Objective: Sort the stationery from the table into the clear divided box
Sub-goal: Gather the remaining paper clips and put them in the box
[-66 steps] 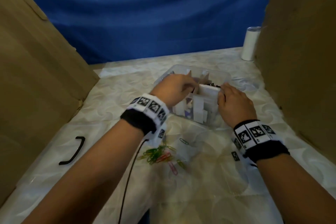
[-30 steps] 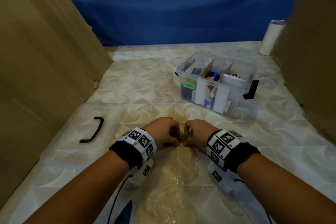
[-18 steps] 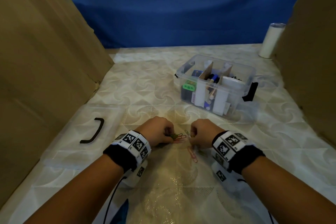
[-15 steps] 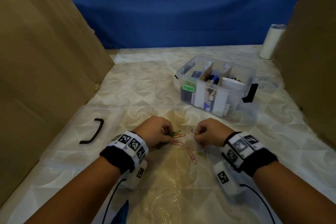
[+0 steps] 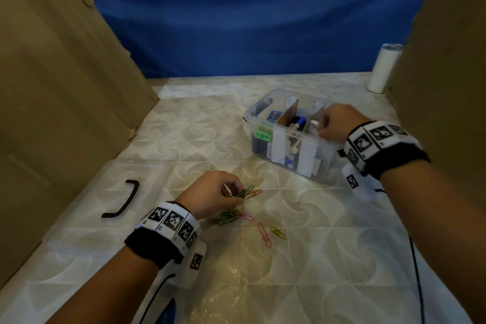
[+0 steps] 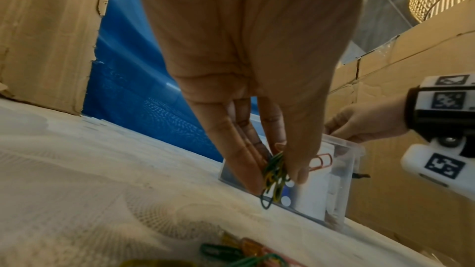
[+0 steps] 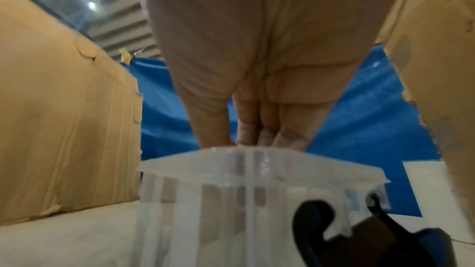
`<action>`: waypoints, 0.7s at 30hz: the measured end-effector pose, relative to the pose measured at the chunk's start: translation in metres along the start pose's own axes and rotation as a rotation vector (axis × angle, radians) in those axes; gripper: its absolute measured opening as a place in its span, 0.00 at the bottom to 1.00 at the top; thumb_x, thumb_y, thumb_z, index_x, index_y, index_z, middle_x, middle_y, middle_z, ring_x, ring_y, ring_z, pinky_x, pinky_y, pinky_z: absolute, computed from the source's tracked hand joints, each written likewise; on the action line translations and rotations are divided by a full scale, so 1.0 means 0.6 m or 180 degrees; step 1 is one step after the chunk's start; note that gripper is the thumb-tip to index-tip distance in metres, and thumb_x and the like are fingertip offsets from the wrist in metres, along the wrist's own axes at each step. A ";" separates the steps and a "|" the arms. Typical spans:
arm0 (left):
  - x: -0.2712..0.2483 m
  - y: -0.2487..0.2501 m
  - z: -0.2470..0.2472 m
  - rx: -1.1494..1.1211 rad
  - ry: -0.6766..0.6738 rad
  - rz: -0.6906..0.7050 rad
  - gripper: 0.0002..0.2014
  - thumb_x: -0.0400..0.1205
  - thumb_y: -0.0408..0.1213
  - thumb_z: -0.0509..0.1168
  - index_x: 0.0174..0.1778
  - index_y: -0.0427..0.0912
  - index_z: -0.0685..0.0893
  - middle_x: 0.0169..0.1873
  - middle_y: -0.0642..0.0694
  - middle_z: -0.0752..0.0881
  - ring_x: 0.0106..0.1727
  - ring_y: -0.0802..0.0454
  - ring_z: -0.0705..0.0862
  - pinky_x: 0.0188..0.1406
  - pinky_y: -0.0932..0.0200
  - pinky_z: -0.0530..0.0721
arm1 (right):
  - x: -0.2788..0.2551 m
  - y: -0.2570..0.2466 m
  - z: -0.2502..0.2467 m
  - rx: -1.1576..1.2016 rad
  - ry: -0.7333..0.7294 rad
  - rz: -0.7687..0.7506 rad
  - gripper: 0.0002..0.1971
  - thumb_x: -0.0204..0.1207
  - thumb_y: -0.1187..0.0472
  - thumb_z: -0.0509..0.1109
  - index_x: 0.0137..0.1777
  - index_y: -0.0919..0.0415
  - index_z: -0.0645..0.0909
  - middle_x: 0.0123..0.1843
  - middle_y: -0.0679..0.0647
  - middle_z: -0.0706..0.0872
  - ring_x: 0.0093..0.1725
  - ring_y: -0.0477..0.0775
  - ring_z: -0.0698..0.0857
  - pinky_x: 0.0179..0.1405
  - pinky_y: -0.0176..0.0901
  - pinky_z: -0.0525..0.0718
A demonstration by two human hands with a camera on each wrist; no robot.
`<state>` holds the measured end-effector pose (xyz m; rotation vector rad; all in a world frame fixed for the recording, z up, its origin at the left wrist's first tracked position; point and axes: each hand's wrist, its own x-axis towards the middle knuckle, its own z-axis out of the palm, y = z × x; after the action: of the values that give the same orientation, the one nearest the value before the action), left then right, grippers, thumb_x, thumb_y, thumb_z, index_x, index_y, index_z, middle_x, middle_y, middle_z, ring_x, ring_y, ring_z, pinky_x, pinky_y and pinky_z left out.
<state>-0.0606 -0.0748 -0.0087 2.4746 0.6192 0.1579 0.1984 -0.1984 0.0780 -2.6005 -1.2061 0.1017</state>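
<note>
The clear divided box [image 5: 325,163] stands right of centre with stationery in its compartments. Several coloured paper clips [image 5: 226,217] lie loose on the table, with a pink one [image 5: 264,234] and a yellow one [image 5: 278,233] a little apart. My left hand [image 5: 234,192] hovers just above them and pinches a small bunch of green and orange clips [image 6: 273,178] between thumb and fingers [image 6: 246,157]. My right hand [image 5: 322,123] is over the box's right compartment, fingers bunched and pointing down. Its fingertips [image 7: 267,137] drop behind the rim [image 7: 180,161], so anything they hold is hidden.
The clear lid with a black handle [image 5: 123,202] lies flat at the left. Cardboard walls stand on the left [image 5: 52,87] and right [image 5: 447,60], a blue cloth behind. A white cylinder [image 5: 384,68] stands at the back right. A black latch [image 7: 334,235] hangs on the box's near end.
My right hand has left the clip pile and travelled up and right to the box's right compartment. My left hand has stayed at the pile and now holds clips off the table.
</note>
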 end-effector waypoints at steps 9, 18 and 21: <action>-0.013 0.000 -0.005 -0.0125 0.0136 0.0051 0.06 0.72 0.41 0.76 0.41 0.54 0.85 0.41 0.54 0.87 0.40 0.55 0.86 0.39 0.66 0.82 | -0.017 0.052 0.003 0.0466 0.0656 0.0219 0.14 0.79 0.68 0.61 0.59 0.64 0.85 0.62 0.59 0.85 0.63 0.64 0.82 0.62 0.47 0.78; 0.101 0.166 -0.050 -0.0219 0.0571 0.0847 0.07 0.74 0.38 0.75 0.45 0.45 0.86 0.36 0.55 0.83 0.34 0.64 0.80 0.35 0.77 0.76 | -0.044 0.094 0.083 0.0697 0.0657 0.0275 0.24 0.86 0.56 0.49 0.79 0.65 0.64 0.84 0.58 0.61 0.78 0.61 0.70 0.77 0.54 0.68; 0.168 0.227 -0.045 -0.0438 0.0911 0.1064 0.07 0.74 0.38 0.75 0.46 0.45 0.87 0.40 0.52 0.84 0.38 0.59 0.81 0.40 0.71 0.79 | -0.049 0.096 0.083 0.0715 0.0631 0.0271 0.25 0.86 0.53 0.46 0.81 0.61 0.63 0.85 0.55 0.59 0.78 0.59 0.71 0.75 0.55 0.71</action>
<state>0.0762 -0.1133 0.0877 2.4212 0.2898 0.6703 0.2129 -0.2455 0.0127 -2.4013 -0.9574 -0.0040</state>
